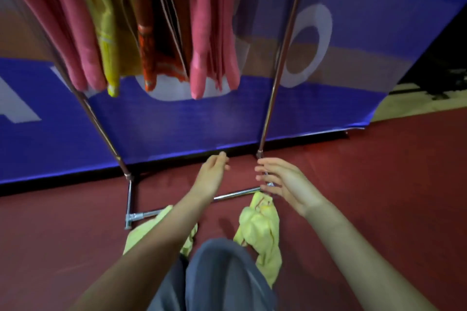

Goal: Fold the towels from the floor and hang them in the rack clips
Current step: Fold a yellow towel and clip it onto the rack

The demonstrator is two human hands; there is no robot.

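A crumpled pale yellow-green towel (262, 232) lies on the red floor by the rack's bottom bar, partly hidden by my left forearm and my knee. My left hand (212, 174) and my right hand (285, 179) reach forward above the floor, both empty with fingers apart, past the towel and above the bar. The metal rack (280, 58) stands in front of me. Pink towels (212, 58), a yellow towel (108, 45) and an orange patterned towel (149, 58) hang from its top. The clips are out of view.
A blue banner (177, 123) with white shapes stands right behind the rack. The rack's base bars (131, 199) lie on the red floor (379, 184). My knee in grey trousers (222, 272) is at the bottom centre.
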